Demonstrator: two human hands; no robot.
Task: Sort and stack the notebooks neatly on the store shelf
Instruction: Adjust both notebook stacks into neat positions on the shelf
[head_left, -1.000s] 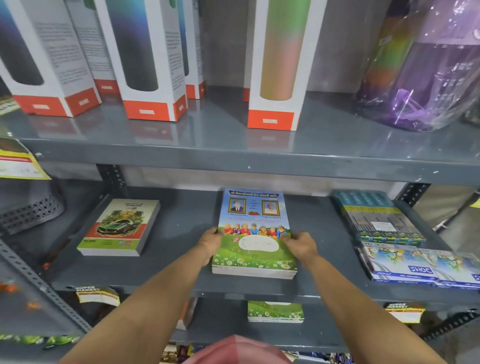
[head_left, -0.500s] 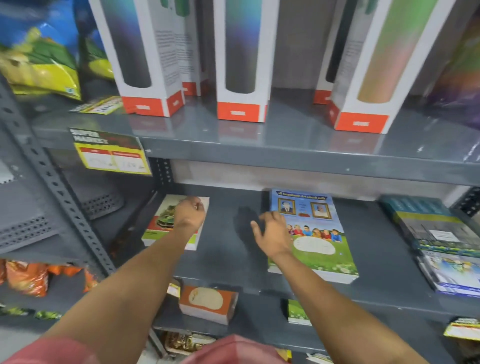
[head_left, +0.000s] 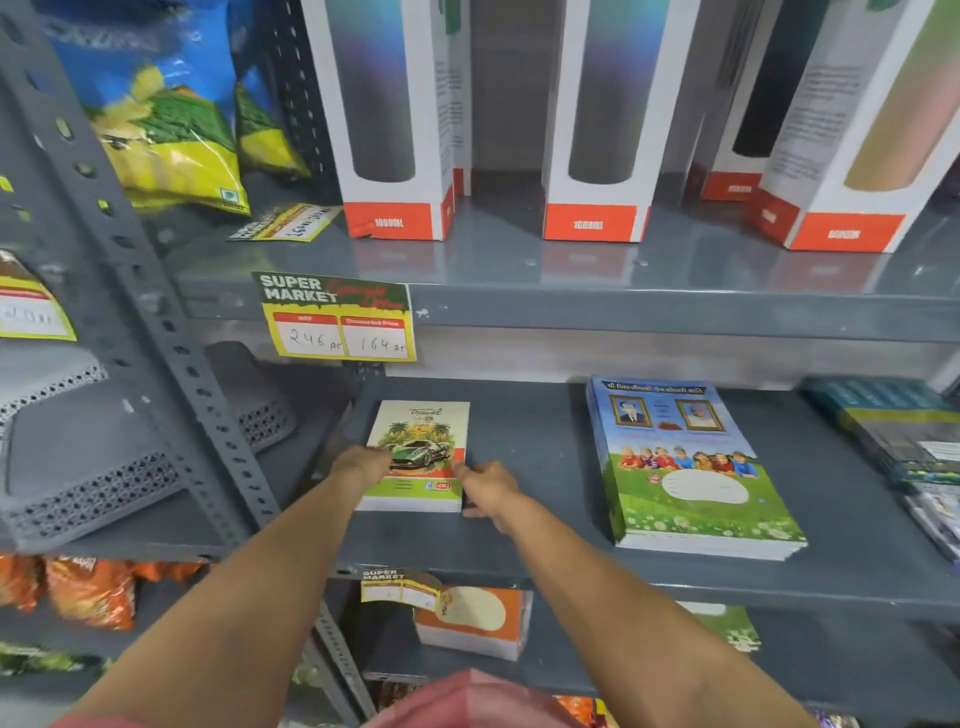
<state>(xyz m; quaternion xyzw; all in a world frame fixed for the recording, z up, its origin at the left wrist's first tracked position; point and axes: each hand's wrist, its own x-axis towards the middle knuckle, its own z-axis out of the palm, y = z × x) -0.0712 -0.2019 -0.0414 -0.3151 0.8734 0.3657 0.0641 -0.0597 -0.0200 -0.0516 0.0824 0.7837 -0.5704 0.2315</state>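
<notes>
The grey metal shelf (head_left: 545, 447) is carrying a small car-cover notebook stack (head_left: 418, 457), a bigger blue-and-green notebook stack (head_left: 691, 467) and more books (head_left: 898, 431) far right.

Car-cover notebook stack (head_left: 418, 457) on middle shelf (head_left: 545, 566), left; children-cover stack (head_left: 685, 467) right, well apart.

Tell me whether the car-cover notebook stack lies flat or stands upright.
Flat: the car-cover notebook stack lies cover-up on the shelf, page edges facing front.
</notes>
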